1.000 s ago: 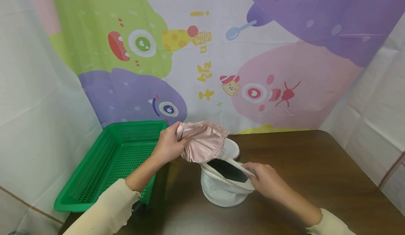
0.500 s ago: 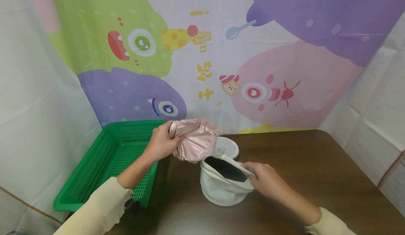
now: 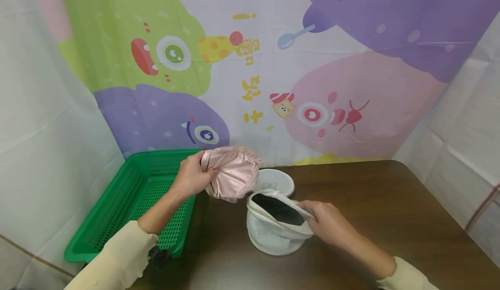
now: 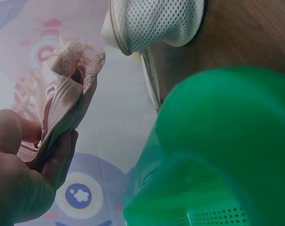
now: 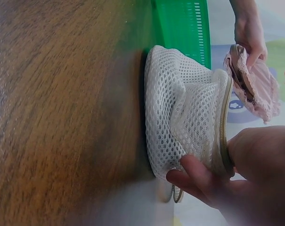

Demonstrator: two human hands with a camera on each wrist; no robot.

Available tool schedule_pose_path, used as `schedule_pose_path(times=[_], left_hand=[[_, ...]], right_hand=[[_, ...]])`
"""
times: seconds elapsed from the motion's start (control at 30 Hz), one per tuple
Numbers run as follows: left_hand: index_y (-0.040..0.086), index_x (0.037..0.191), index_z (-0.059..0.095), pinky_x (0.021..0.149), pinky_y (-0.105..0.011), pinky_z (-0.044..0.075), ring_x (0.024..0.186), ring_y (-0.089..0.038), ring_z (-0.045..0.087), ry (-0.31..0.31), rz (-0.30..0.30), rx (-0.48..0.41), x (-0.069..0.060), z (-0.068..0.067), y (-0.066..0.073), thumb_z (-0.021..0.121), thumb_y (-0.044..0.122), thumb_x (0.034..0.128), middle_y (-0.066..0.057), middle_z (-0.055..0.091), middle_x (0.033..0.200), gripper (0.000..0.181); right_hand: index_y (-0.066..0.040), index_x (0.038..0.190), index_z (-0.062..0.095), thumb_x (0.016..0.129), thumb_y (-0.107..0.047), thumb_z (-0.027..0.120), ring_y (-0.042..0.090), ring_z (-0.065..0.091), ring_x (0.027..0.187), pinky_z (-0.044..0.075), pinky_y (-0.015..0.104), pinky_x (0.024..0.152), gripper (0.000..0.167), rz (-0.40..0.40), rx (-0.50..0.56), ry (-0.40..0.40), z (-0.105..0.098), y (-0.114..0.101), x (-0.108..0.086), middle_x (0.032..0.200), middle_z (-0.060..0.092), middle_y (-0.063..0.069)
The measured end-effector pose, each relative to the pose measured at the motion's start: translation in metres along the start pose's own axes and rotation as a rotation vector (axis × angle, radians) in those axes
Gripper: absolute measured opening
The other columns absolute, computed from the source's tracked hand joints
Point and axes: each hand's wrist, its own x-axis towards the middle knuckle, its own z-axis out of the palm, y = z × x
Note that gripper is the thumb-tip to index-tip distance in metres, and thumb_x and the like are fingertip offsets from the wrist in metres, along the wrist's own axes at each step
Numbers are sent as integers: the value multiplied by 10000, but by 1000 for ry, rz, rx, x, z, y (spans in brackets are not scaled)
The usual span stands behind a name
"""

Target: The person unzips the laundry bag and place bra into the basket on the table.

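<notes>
A pink satin bra with lace trim (image 3: 233,173), folded up, is pinched between the thumb and fingers of my left hand (image 3: 192,175). It hangs in the air, up and left of a round white mesh laundry bag (image 3: 275,234). That bag stands on the table with its mouth unzipped and its inside dark. My right hand (image 3: 326,221) grips the bag's rim on the right; in the right wrist view its fingers (image 5: 194,174) lie on the mesh and the thumb is partly hidden. Behind the mouth, the bag's round white lid (image 3: 275,181) is folded back.
To the left stands a green plastic basket (image 3: 117,168) with perforated walls, its right side under my left forearm. The brown wooden table (image 3: 375,194) extends to the right. A cartoon-printed cloth (image 3: 258,64) hangs along the back.
My left hand has moved left with the bra, away from the mesh bag's mouth, so more of the lid shows. My right hand and the bag have hardly moved.
</notes>
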Motion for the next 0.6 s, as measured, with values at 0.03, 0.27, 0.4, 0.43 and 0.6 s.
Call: schedule_pose_path(times=[0.03, 0.27, 0.4, 0.43, 0.6], left_hand=[[-16, 1441, 678, 1086, -636, 591, 1289, -476, 726, -3, -4, 1, 0, -1, 0, 770, 182, 975, -303, 773, 1357, 515], [-35, 1520, 631, 1131, -624, 580, 1344, -463, 701, -35, -55, -37, 1, -8, -3, 760, 168, 994, -305, 746, 1416, 579], [-46, 1546, 607, 1139, -617, 579, 1361, -458, 694, -50, -81, -52, 1, -13, -4, 758, 171, 998, -310, 733, 1439, 608], [-47, 1549, 605, 1139, -614, 579, 1362, -457, 692, -52, -87, -54, 2, -14, -5, 758, 173, 999, -309, 731, 1443, 612], [-49, 1584, 570, 1132, -593, 587, 1370, -444, 686, -65, -118, -65, 2, -18, -10, 751, 181, 1008, -312, 715, 1467, 646]], right_hand=[[-121, 1245, 832, 864, 70, 714, 138, 686, 873, 559, 351, 741, 442, -1, -1, 2, 0, 0, 0, 1148, 862, 55], [-120, 1234, 832, 860, 70, 707, 136, 678, 863, 555, 353, 741, 438, 0, 1, 5, 0, 0, 0, 1133, 860, 51], [-119, 1233, 833, 858, 71, 708, 135, 676, 859, 551, 348, 735, 439, -6, 2, 6, 0, 0, 0, 1132, 862, 53], [-120, 1232, 834, 858, 69, 709, 134, 675, 858, 550, 347, 733, 438, -7, 2, 7, 0, 0, 0, 1131, 862, 52], [-122, 1228, 834, 855, 67, 710, 134, 677, 861, 551, 348, 735, 436, -12, -1, 7, 1, 1, 0, 1125, 861, 48]])
